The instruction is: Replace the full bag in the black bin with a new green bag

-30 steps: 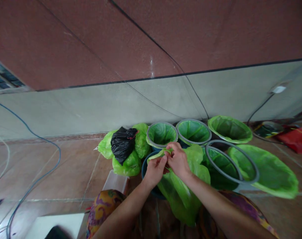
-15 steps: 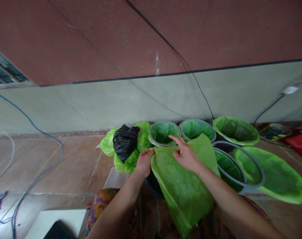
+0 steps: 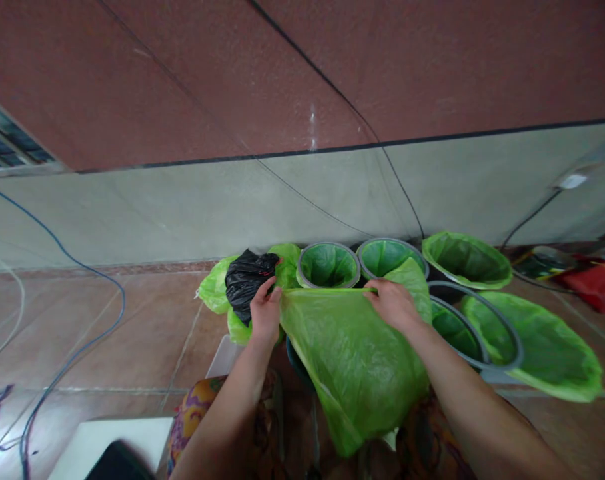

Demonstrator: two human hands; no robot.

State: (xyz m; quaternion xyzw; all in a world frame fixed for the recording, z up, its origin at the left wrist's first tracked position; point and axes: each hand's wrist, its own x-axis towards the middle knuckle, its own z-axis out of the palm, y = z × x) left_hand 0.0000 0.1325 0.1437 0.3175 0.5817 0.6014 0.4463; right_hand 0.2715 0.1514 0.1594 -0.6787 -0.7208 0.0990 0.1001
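Observation:
A green plastic bag (image 3: 357, 353) hangs spread between my hands, its top edge pulled nearly straight. My left hand (image 3: 265, 312) pinches the bag's upper left corner, close to a crumpled black plastic bag (image 3: 245, 283). Further along the same edge, my right hand (image 3: 393, 303) grips it between thumb and fingers. Beyond the edge stand two bins lined with green bags, a left one (image 3: 328, 265) and a right one (image 3: 390, 257), both with grey rims. Behind the spread bag, part of a dark teal bin (image 3: 296, 363) shows; the rest is hidden.
Right of me are another green-lined bin (image 3: 466, 260), a loose grey ring (image 3: 515, 343) and a wide open green bag (image 3: 547, 347). A red item (image 3: 600, 283) lies far right. On the left are a blue cable (image 3: 87, 267) and a white box (image 3: 107, 447).
My left hand has moved left with the bag's corner. The right hand has come down from a pointing pose onto the top edge, and the bag is stretched wider.

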